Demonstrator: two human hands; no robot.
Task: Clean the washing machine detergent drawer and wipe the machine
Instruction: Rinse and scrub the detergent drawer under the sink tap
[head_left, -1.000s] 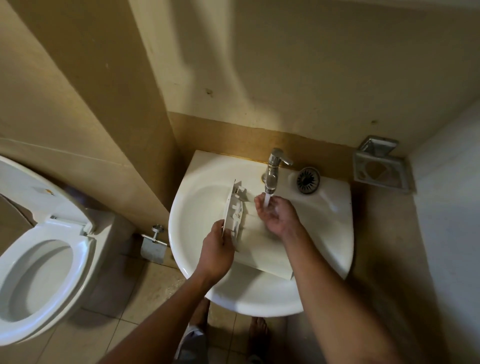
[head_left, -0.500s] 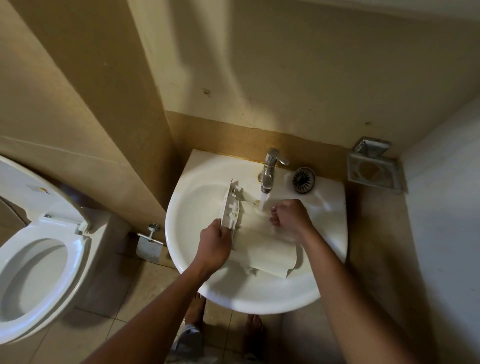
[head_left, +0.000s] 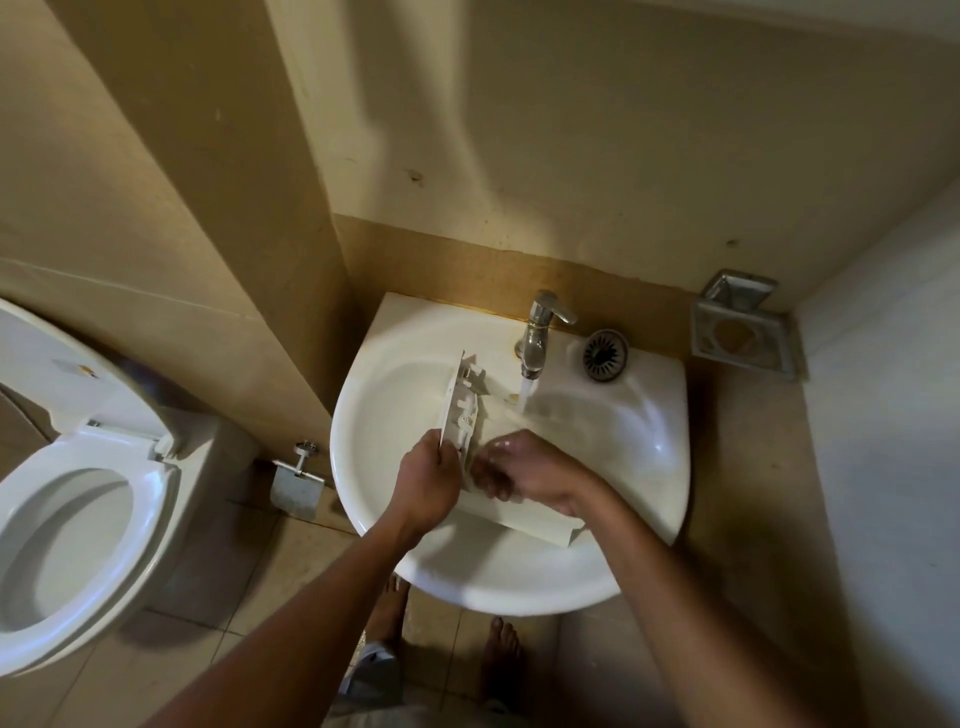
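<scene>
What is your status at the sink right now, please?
Left hand grips detergent drawer at front panel. Right hand curled against drawer body, grip unclear. Tap running onto drawer in sink. Nothing in the way.

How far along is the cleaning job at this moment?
Done: detergent drawer is out, lying in the sink. In hand: left hand grips its front panel, right hand holds its body under the running tap. Left: wiping the machine, not in view.

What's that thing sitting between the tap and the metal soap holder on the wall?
A round drain strainer lies on the back ledge of the sink, between the tap and the soap holder; the head view shows it.
</scene>
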